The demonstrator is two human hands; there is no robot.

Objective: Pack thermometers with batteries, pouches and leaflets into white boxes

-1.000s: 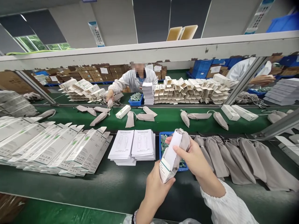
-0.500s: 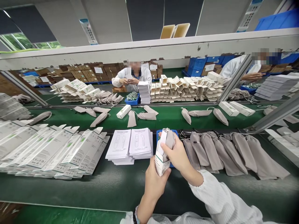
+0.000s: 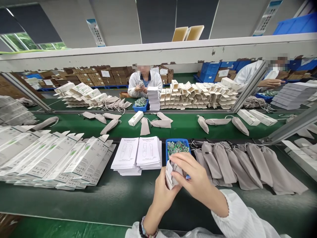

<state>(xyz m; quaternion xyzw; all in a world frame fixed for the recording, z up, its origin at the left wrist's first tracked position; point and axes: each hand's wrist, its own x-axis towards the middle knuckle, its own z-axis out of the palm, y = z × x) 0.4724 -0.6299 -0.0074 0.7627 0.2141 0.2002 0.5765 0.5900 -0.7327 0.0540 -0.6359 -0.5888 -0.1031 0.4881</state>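
A small white box is held tilted in my left hand, whose fingers wrap round its lower part. A grey drawstring pouch sits partly inside the box's open end. My right hand grips the pouch, thumb on the near side and fingers curled over the top; it hides much of both things. Just beyond the hands is a blue bin of green-and-silver batteries. Left of it lie two stacks of printed leaflets.
White boxes with open flaps lean in rows at the left. Several grey pouches lie at the right. More pouches and a white box rest on the green belt. A co-worker sits opposite; a metal post rises at the right.
The pouch has gone deeper into the box, and both have tipped. My right hand has shifted from the pouch's side to over its top. The batteries now show.
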